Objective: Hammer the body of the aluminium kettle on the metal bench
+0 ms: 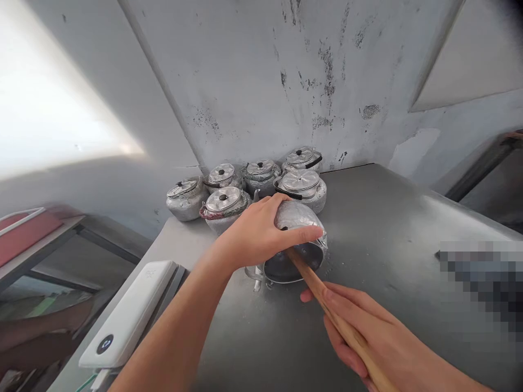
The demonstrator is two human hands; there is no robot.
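Observation:
A dented aluminium kettle lies tipped on its side on the grey table, its dark open mouth facing me. My left hand grips it from above, thumb stretched over the near side and fingers on the far left. My right hand is wrapped round a wooden stick. The stick's far end goes into the kettle's mouth and is hidden there. No lid shows on this kettle. Just behind it stands a lidded kettle with a black handle, and a kettle with a red and green handle stands left.
Several more lidded kettles stand against the stained wall. At the table's left edge lies a white power bank with a cable. A pixelated patch covers something at right. The grey tabletop extends rightward.

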